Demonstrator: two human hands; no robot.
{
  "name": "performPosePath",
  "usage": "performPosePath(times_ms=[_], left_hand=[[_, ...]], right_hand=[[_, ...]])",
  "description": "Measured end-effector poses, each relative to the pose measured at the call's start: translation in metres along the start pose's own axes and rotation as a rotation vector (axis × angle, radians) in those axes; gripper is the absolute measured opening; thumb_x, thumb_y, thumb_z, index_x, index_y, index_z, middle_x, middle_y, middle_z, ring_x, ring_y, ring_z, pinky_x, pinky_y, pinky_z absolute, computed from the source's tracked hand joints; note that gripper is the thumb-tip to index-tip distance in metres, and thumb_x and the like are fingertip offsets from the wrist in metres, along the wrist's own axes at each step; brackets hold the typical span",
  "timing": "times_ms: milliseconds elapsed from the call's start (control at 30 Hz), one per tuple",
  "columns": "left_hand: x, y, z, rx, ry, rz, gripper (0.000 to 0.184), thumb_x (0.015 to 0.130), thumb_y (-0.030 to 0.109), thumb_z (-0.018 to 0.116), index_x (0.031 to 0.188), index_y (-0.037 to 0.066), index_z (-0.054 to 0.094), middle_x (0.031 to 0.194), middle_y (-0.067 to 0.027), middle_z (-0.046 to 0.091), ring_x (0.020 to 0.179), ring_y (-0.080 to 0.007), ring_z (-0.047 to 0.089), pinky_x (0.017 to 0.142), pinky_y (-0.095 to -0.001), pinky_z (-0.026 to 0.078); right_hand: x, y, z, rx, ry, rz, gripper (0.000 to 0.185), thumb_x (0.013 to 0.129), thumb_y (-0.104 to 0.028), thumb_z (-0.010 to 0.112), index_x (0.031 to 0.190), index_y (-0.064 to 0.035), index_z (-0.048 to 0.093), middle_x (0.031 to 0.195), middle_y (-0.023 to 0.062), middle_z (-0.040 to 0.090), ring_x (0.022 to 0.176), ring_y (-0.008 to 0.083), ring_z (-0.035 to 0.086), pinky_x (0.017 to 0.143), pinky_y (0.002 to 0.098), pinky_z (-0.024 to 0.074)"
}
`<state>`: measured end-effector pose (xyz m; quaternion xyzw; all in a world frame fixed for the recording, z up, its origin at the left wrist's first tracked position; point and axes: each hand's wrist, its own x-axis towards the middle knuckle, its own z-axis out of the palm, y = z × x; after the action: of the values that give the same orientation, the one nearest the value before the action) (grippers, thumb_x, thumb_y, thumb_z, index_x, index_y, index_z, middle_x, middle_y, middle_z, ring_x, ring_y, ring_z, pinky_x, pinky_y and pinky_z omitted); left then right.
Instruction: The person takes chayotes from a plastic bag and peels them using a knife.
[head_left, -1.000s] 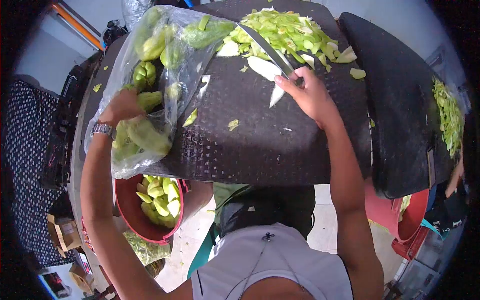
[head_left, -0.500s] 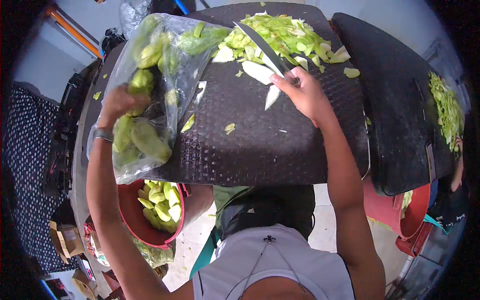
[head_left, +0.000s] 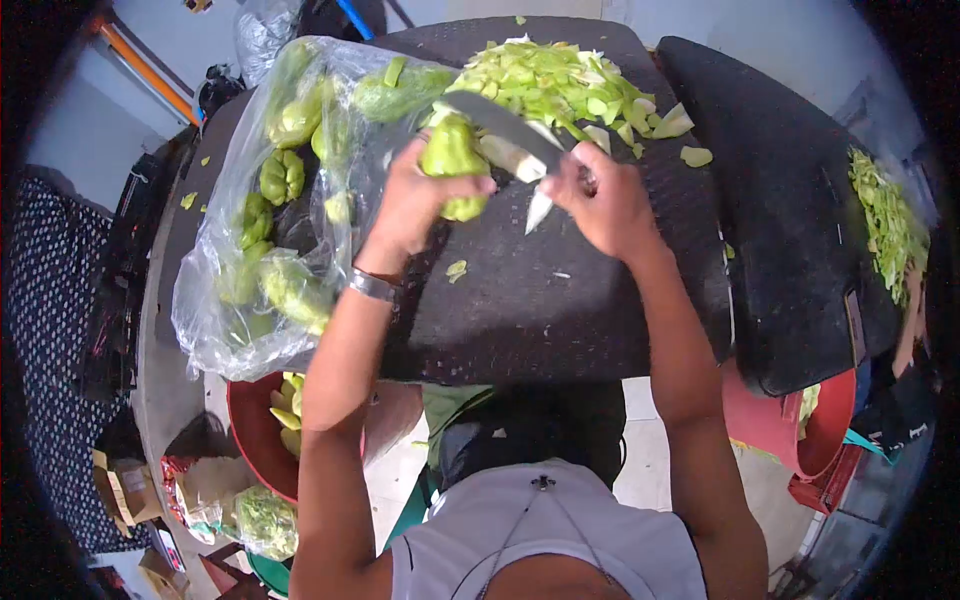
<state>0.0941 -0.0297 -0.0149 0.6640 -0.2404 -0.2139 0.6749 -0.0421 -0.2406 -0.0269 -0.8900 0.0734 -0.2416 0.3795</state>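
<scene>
My left hand (head_left: 415,200) is closed around a green chayote (head_left: 453,165), held up over the dark woven tabletop (head_left: 560,310). In my right hand (head_left: 608,200) is a knife (head_left: 505,125), its blade pointing up and left across the far side of the chayote. Whether the blade touches it I cannot tell. Pale cut pieces (head_left: 515,158) lie just beyond, between my hands. A clear plastic bag (head_left: 225,260) with several whole chayotes (head_left: 283,177) lies on the left of the table. Behind the knife rises a heap of green peelings (head_left: 560,85).
A red bucket (head_left: 250,430) with cut chayote stands below the table's left front edge, another red bucket (head_left: 835,430) below the right. On the second dark table (head_left: 780,220), more peelings (head_left: 885,220) lie beside another person's arm (head_left: 910,320).
My left hand has come out of the bag area and moved right, bringing a chayote in front of the knife. My right hand keeps the knife, its blade now tilted flatter.
</scene>
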Motion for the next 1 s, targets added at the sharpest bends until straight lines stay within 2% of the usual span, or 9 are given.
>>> performPosePath(times_ms=[200, 433, 533, 633, 733, 833, 900, 967, 1000], left_hand=[[0.007, -0.013, 0.029, 0.579, 0.039, 0.341, 0.056, 0.066, 0.015, 0.092, 0.114, -0.001, 0.067, 0.102, -0.0083, 0.074, 0.094, -0.0183, 0.07, 0.086, -0.0346, 0.054], [0.0, -0.019, 0.036, 0.715, 0.014, 0.4, 0.048, 0.071, 0.021, 0.089, 0.111, 0.002, 0.072, 0.104, -0.0148, 0.074, 0.095, -0.0297, 0.07, 0.088, -0.0398, 0.053], [-0.004, -0.016, 0.038, 0.78, -0.035, 0.363, 0.048, 0.08, 0.023, 0.079, 0.122, 0.001, 0.069, 0.117, -0.0171, 0.071, 0.107, -0.0335, 0.068, 0.096, -0.0427, 0.05], [-0.006, -0.02, 0.039, 0.865, 0.03, 0.516, 0.048, 0.078, 0.022, 0.08, 0.12, 0.001, 0.069, 0.115, -0.0164, 0.072, 0.104, -0.0335, 0.069, 0.094, -0.0432, 0.052], [-0.007, -0.015, 0.041, 0.889, 0.08, 0.519, 0.036, 0.072, 0.02, 0.083, 0.105, 0.006, 0.076, 0.105, -0.0173, 0.074, 0.099, -0.0342, 0.071, 0.089, -0.0413, 0.054], [-0.006, -0.011, 0.034, 0.646, 0.061, 0.243, 0.05, 0.068, 0.021, 0.085, 0.115, 0.007, 0.073, 0.106, -0.0171, 0.074, 0.1, -0.0342, 0.072, 0.089, -0.0398, 0.055], [-0.017, 0.003, 0.039, 0.556, 0.13, 0.298, 0.06, 0.066, 0.022, 0.086, 0.12, 0.004, 0.069, 0.106, -0.0169, 0.074, 0.099, -0.0329, 0.073, 0.089, -0.0392, 0.055], [-0.017, -0.004, 0.035, 0.498, 0.146, 0.341, 0.063, 0.069, 0.022, 0.088, 0.124, 0.0, 0.065, 0.103, -0.0161, 0.075, 0.093, -0.0286, 0.074, 0.084, -0.0364, 0.056], [-0.012, -0.005, 0.033, 0.294, 0.089, 0.212, 0.06, 0.072, 0.022, 0.087, 0.123, 0.001, 0.065, 0.103, -0.0158, 0.075, 0.092, -0.0277, 0.074, 0.084, -0.0354, 0.056]], right_hand=[[-0.004, -0.01, 0.0, -0.111, -0.05, -0.066, 0.059, 0.081, -0.062, 0.079, 0.091, -0.0053, 0.063, 0.069, 0.0121, 0.069, 0.068, 0.0373, 0.073, 0.064, 0.048, 0.0576], [-0.004, -0.014, 0.003, -0.16, -0.05, -0.11, 0.06, 0.079, -0.063, 0.08, 0.087, -0.007, 0.062, 0.068, 0.0101, 0.069, 0.065, 0.0346, 0.072, 0.062, 0.0466, 0.0575], [-0.006, -0.013, 0.005, -0.17, -0.039, -0.126, 0.059, 0.078, -0.063, 0.08, 0.084, -0.0077, 0.062, 0.067, 0.0093, 0.069, 0.063, 0.0337, 0.072, 0.061, 0.0462, 0.0571], [-0.004, -0.014, 0.003, -0.175, -0.058, -0.117, 0.058, 0.078, -0.062, 0.081, 0.081, -0.0079, 0.062, 0.066, 0.0089, 0.069, 0.062, 0.0336, 0.071, 0.061, 0.046, 0.0565], [0.002, -0.008, 0.001, -0.157, -0.122, -0.069, 0.06, 0.079, -0.065, 0.078, 0.082, -0.007, 0.064, 0.069, 0.0114, 0.069, 0.068, 0.0352, 0.072, 0.065, 0.0464, 0.0565], [0.009, 0.011, -0.009, -0.239, -0.106, 0.083, 0.066, 0.083, -0.071, 0.07, 0.089, -0.0054, 0.069, 0.075, 0.0168, 0.07, 0.077, 0.0386, 0.072, 0.072, 0.0476, 0.056], [0.017, 0.011, -0.027, -0.312, -0.153, 0.297, 0.075, 0.09, -0.076, 0.057, 0.102, -0.0031, 0.072, 0.087, 0.0242, 0.071, 0.089, 0.0439, 0.071, 0.081, 0.0495, 0.0543], [0.016, 0.025, -0.027, -0.273, -0.091, 0.289, 0.075, 0.092, -0.075, 0.055, 0.102, -0.0024, 0.072, 0.09, 0.0254, 0.071, 0.091, 0.0452, 0.07, 0.083, 0.0495, 0.0535], [0.017, 0.027, -0.029, -0.26, -0.06, 0.278, 0.075, 0.093, -0.074, 0.054, 0.102, -0.0021, 0.072, 0.091, 0.026, 0.071, 0.092, 0.0459, 0.069, 0.084, 0.0495, 0.0531]])
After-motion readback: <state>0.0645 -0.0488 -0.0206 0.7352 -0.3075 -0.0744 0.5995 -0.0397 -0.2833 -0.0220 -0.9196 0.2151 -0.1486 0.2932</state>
